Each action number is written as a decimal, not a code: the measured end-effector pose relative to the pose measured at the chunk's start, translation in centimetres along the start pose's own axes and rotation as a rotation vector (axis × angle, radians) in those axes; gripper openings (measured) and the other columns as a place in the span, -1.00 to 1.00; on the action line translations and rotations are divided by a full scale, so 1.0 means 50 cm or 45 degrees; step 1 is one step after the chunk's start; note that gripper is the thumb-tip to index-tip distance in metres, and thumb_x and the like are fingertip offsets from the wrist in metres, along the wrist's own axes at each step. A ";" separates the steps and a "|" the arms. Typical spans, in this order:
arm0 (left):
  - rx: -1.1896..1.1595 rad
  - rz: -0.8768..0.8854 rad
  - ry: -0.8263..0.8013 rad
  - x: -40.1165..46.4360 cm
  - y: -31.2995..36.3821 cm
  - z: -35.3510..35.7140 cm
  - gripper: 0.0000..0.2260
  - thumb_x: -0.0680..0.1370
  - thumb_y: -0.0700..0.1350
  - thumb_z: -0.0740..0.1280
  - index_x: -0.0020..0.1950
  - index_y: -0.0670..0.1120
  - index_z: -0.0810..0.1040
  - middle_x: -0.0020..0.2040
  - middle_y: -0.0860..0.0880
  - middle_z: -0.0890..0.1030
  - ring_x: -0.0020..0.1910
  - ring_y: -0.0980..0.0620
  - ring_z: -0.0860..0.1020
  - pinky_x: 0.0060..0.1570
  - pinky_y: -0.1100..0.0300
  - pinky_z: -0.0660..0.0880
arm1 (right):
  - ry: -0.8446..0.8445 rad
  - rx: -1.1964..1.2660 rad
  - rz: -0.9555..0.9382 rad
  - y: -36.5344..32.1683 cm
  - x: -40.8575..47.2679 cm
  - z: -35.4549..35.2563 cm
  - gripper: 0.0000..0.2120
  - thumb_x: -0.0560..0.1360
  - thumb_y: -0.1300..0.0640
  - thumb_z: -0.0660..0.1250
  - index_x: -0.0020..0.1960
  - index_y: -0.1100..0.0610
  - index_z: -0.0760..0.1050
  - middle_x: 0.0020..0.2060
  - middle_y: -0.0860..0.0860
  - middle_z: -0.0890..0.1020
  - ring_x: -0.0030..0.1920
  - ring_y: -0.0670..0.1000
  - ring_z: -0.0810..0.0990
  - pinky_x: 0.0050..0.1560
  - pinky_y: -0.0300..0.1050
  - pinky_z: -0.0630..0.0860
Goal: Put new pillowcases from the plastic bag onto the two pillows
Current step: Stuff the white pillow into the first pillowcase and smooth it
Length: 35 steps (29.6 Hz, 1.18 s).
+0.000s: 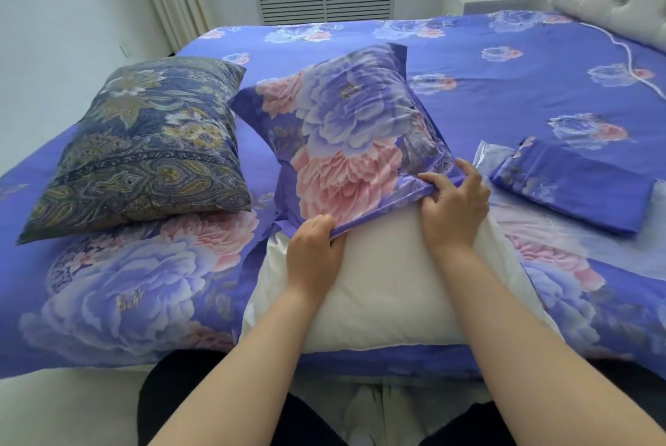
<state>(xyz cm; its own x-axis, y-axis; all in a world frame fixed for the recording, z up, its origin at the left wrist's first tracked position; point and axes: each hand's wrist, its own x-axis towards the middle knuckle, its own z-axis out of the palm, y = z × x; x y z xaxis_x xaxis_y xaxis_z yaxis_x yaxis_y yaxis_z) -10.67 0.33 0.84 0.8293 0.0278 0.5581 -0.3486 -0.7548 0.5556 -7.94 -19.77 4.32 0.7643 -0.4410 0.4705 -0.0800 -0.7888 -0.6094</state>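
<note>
covered pillow (144, 146) left, folded pillowcase (573, 186) right

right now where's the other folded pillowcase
In the head view it lies on the right of the bed: the folded pillowcase rests on the clear plastic bag, just right of the right hand.

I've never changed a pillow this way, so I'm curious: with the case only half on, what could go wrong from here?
The new pillowcase covers only the far half of the white pillow, so it may bunch up as it is pulled.

The left hand and the right hand grip the open hem close together; an uneven pull could twist the case.

The folded pillowcase rests on the plastic bag nearby, where a shifting pillow could knock it.
</note>
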 end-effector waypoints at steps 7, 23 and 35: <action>-0.056 -0.162 -0.012 -0.008 -0.013 0.004 -0.65 0.37 -0.29 0.35 -0.37 -0.04 0.17 -0.46 0.10 0.20 -0.43 -0.02 0.26 -0.38 0.18 0.06 | 0.024 0.107 -0.197 0.018 -0.027 -0.003 -0.59 0.43 0.26 0.21 0.19 -0.02 0.59 0.36 0.15 0.40 0.33 0.27 0.35 0.38 0.10 0.16; -0.148 -0.232 0.148 -0.024 -0.036 -0.022 -0.81 0.34 -0.11 0.21 -0.40 -0.20 0.36 -0.36 -0.13 0.42 -0.30 -0.13 0.41 -0.27 0.06 0.27 | -0.553 -0.345 -0.429 0.003 -0.055 -0.037 -0.54 0.55 -0.14 0.12 -0.30 0.17 0.50 -0.25 0.15 0.65 -0.14 0.20 0.60 -0.26 -0.07 0.28; 0.012 -0.096 0.013 -0.038 -0.044 -0.048 -0.90 0.33 -0.19 0.32 -0.24 -0.08 0.42 -0.34 0.03 0.47 -0.35 -0.06 0.41 -0.37 0.12 0.36 | -0.128 0.127 -0.035 0.119 -0.086 -0.060 -0.49 0.55 -0.15 -0.05 -0.34 0.14 0.43 -0.35 0.11 0.55 -0.29 0.12 0.44 -0.27 -0.09 0.19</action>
<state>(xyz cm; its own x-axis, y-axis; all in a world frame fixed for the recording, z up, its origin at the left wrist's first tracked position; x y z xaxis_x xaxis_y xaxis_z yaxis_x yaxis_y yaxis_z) -12.51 3.54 0.03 0.8487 0.0915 0.5209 -0.2810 -0.7565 0.5906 -13.65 -23.87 0.58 0.8259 -0.3710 0.4245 0.0016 -0.7514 -0.6599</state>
